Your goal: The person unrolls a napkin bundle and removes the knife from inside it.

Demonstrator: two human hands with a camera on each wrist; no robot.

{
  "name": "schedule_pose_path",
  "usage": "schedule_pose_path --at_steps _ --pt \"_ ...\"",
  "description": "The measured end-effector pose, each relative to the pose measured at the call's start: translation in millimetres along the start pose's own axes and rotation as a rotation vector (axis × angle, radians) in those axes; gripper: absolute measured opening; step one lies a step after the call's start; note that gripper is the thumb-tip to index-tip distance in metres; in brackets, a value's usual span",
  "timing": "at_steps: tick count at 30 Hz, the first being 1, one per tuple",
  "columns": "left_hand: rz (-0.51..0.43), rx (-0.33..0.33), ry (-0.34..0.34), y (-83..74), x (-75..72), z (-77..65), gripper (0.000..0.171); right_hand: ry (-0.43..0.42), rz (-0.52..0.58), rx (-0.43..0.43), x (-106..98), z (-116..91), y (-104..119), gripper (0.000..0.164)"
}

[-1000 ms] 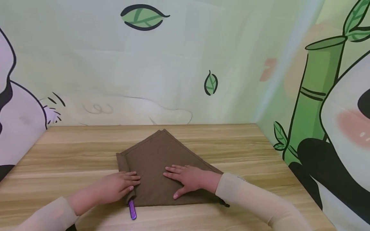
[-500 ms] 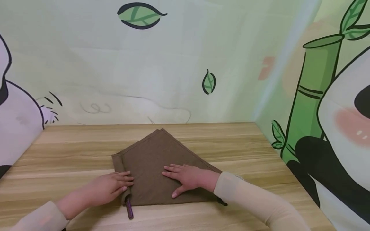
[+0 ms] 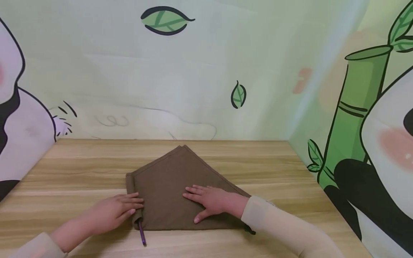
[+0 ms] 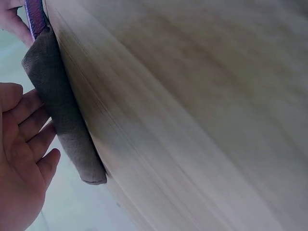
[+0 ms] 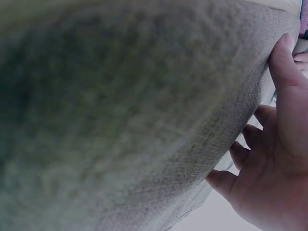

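A brown cloth (image 3: pixel 164 179) lies folded to a point at the back of its shape. Its left edge is a narrow roll (image 3: pixel 137 215), and out of the roll's near end sticks a slim purple stick (image 3: pixel 142 234); the rest of the stick is hidden. On that roll rest the fingers of my left hand (image 3: pixel 111 213), straight and close together. The left wrist view shows the fingertips along the rolled cloth (image 4: pixel 72 120), with the shiny purple piece (image 4: pixel 36 18) at its upper end. Spread flat, my right hand (image 3: pixel 209 200) presses on the middle of the cloth.
The wooden table (image 3: pixel 274 161) extends around the cloth and meets a wall (image 3: pixel 193 71) with painted leaves, pandas and bamboo. A small dark bit (image 3: pixel 250 230) shows at the cloth's near right corner.
The roll and purple stick have shifted left under my left hand. The stick has turned from its broad face to a narrow side. My right hand stays in place on the cloth.
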State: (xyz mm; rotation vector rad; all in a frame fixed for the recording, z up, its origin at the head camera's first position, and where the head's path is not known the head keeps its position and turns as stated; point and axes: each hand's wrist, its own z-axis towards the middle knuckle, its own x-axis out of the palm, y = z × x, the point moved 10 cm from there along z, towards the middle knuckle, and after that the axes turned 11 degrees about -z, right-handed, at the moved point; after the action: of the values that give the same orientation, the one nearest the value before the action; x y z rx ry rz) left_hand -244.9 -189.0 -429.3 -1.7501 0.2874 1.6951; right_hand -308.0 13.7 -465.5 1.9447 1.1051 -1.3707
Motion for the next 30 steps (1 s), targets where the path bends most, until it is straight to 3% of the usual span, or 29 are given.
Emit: schedule_pose_path --at_steps 9,13,19,24,30 --pt "-0.013 -0.017 -0.066 8.5 -7.2 -12.9 0.025 -0.01 0.042 0.01 -3 -4 -1 0.088" --pt "-0.011 -0.035 -0.075 10.0 -9.2 -11.4 0.029 -0.054 0.035 -0.011 -9 -2 0 0.093" --pt "0.069 0.002 -0.132 11.1 -18.7 -1.6 0.031 -0.106 0.012 -0.019 -32 10 4 0.096" --pt "0.047 -0.017 -0.095 13.5 -20.0 8.0 0.032 -0.115 -0.01 -0.037 -44 24 20 0.095" --pt "-0.009 -0.057 -0.016 16.6 -13.3 15.0 0.033 -0.085 -0.07 -0.029 -45 44 35 0.095"
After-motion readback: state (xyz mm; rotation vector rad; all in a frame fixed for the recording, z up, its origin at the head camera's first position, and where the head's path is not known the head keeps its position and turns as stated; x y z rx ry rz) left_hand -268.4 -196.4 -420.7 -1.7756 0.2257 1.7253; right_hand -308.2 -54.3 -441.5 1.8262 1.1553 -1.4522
